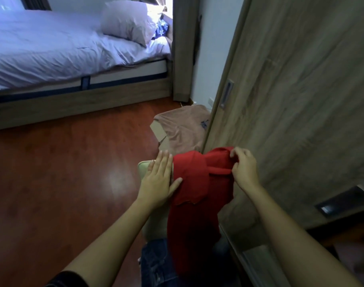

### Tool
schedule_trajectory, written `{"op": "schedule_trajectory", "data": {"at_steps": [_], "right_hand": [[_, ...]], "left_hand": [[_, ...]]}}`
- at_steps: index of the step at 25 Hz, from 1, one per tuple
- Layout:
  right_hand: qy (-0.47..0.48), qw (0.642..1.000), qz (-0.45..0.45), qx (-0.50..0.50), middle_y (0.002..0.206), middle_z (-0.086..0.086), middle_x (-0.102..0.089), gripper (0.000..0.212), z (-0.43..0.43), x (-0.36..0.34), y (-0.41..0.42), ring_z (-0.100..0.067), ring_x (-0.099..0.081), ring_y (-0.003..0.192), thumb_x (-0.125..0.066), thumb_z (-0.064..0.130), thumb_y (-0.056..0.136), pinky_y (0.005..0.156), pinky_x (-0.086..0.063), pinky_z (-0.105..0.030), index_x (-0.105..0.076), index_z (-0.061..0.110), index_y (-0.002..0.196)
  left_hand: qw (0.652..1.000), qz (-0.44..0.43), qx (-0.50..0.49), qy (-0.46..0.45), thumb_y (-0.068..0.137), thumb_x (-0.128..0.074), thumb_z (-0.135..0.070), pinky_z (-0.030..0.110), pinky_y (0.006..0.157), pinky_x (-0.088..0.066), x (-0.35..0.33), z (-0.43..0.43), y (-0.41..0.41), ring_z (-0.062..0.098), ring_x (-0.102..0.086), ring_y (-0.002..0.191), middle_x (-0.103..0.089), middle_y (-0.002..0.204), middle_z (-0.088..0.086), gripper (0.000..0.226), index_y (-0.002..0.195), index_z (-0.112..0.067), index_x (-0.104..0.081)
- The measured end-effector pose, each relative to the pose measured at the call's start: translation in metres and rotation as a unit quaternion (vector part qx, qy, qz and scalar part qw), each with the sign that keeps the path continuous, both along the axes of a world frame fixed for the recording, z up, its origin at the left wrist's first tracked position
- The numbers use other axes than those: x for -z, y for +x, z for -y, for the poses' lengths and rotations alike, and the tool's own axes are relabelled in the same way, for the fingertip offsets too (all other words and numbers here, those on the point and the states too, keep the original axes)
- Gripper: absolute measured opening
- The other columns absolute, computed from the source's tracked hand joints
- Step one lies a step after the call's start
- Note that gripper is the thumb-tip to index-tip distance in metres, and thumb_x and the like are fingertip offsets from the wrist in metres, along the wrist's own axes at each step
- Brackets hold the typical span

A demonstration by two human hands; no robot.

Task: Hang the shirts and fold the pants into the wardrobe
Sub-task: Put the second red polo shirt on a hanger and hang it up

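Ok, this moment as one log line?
red cloth garment: hanging | left hand: flat, thumb on its left edge | right hand: pinching its top edge | pink garment: on cardboard box

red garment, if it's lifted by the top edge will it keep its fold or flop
Probably floppy: the red garment drapes and hangs in soft folds below where the right hand pinches its top edge. Likely light, since a mere pinch gathers it. Its fold may slide apart unless the flat left hand steadies it.
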State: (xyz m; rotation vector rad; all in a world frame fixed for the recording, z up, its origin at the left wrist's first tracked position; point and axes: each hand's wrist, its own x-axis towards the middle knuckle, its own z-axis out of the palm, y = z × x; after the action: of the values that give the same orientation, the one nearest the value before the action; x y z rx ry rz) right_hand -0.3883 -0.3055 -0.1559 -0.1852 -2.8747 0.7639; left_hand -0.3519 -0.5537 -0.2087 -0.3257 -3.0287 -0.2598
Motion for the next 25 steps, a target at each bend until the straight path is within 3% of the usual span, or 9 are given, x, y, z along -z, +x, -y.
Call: {"op": "schedule_trajectory", "data": {"at_steps": [2, 4, 8, 12, 15, 17, 19, 21, 25], "right_hand": [[0.043, 0.999, 0.000, -0.006, 0.118, -0.016, -0.062, 0.039, -0.020, -0.011, 0.010, -0.037, -0.054, 0.110, -0.046, -0.013, 0.064, 0.091, -0.041, -0.033, -0.071, 0.015, 0.073], [0.114, 0.993, 0.001, -0.009, 0.122, -0.012, -0.063, 0.044, -0.038, -0.029, 0.022, -0.036, -0.055, 0.109, -0.047, -0.011, 0.072, 0.092, -0.041, -0.032, -0.075, 0.013, 0.094], [0.117, 0.985, -0.122, -0.041, 0.125, -0.009, -0.062, 0.052, -0.053, -0.082, 0.054, -0.031, -0.057, 0.112, -0.046, -0.013, 0.071, 0.098, -0.036, -0.028, -0.067, 0.008, 0.113], [0.083, 0.974, -0.206, -0.038, 0.127, -0.004, -0.061, 0.053, -0.063, -0.137, 0.102, -0.024, -0.056, 0.116, -0.046, -0.004, 0.069, 0.104, -0.038, -0.033, -0.065, 0.011, 0.116], [0.087, 0.962, -0.260, -0.002, 0.121, -0.002, -0.065, 0.044, -0.093, -0.173, 0.146, -0.017, -0.058, 0.113, -0.048, 0.001, 0.071, 0.102, -0.040, -0.032, -0.069, 0.010, 0.109], [0.103, 0.956, -0.274, 0.020, 0.120, 0.000, -0.066, 0.039, -0.119, -0.189, 0.174, -0.015, -0.059, 0.112, -0.049, 0.001, 0.074, 0.101, -0.042, -0.034, -0.071, 0.010, 0.105], [0.109, 0.949, -0.293, 0.046, 0.116, 0.000, -0.068, 0.032, -0.145, -0.199, 0.200, -0.015, -0.062, 0.108, -0.050, 0.004, 0.079, 0.098, -0.046, -0.036, -0.072, 0.010, 0.101], [0.121, 0.939, -0.310, 0.089, 0.111, 0.000, -0.070, 0.025, -0.173, -0.208, 0.230, -0.015, -0.065, 0.104, -0.054, 0.008, 0.082, 0.095, -0.048, -0.033, -0.073, 0.011, 0.096], [0.147, 0.914, -0.334, 0.174, 0.100, -0.003, -0.073, 0.022, -0.216, -0.221, 0.289, -0.013, -0.066, 0.094, -0.058, 0.000, 0.077, 0.088, -0.042, -0.017, -0.075, 0.009, 0.088]], "left_hand": [[1.000, -0.002, 0.007, 0.010, 0.093, -0.011, -0.061, 0.037, 0.113, -0.011, 0.000, 0.000, 0.001, 0.026, -0.023, 0.140, -0.035, 0.148, 0.019, 0.082, 0.141, 0.002, -0.035], [0.998, -0.011, -0.004, 0.056, 0.093, -0.014, -0.061, 0.039, 0.116, -0.006, -0.005, -0.004, 0.003, 0.024, -0.010, 0.144, -0.023, 0.154, 0.016, 0.081, 0.146, 0.000, -0.025], [0.940, -0.003, -0.067, 0.335, 0.096, -0.035, -0.045, 0.039, 0.117, -0.007, -0.055, -0.053, 0.000, 0.025, -0.003, 0.146, -0.012, 0.158, 0.013, 0.069, 0.149, -0.006, -0.015], [0.916, -0.058, 0.132, 0.374, 0.090, -0.058, -0.021, 0.023, 0.111, -0.013, -0.125, -0.133, 0.004, 0.026, -0.014, 0.145, -0.017, 0.157, 0.012, 0.064, 0.146, -0.010, -0.028], [0.902, -0.016, 0.257, 0.348, 0.088, -0.061, -0.031, 0.048, 0.114, -0.014, -0.158, -0.191, 0.015, 0.026, -0.002, 0.146, -0.002, 0.160, 0.001, 0.072, 0.148, -0.027, -0.021], [0.892, 0.018, 0.324, 0.314, 0.087, -0.060, -0.039, 0.055, 0.111, -0.014, -0.170, -0.226, 0.027, 0.025, -0.008, 0.146, -0.012, 0.159, -0.002, 0.064, 0.144, -0.031, -0.032], [0.855, -0.001, 0.386, 0.347, 0.087, -0.060, -0.039, 0.038, 0.104, -0.034, -0.179, -0.260, 0.046, 0.013, -0.048, 0.124, -0.057, 0.125, -0.005, 0.034, 0.115, -0.020, -0.054], [0.828, -0.025, 0.380, 0.413, 0.091, -0.060, -0.028, 0.019, 0.067, -0.035, -0.189, -0.292, 0.075, 0.001, -0.053, 0.070, -0.052, 0.070, -0.014, 0.017, 0.084, -0.018, -0.047], [0.818, 0.036, 0.426, 0.385, 0.093, -0.054, -0.035, 0.027, 0.061, -0.033, -0.166, -0.339, 0.118, 0.014, -0.055, 0.069, -0.049, 0.065, -0.011, 0.021, 0.080, -0.026, -0.041]]}}
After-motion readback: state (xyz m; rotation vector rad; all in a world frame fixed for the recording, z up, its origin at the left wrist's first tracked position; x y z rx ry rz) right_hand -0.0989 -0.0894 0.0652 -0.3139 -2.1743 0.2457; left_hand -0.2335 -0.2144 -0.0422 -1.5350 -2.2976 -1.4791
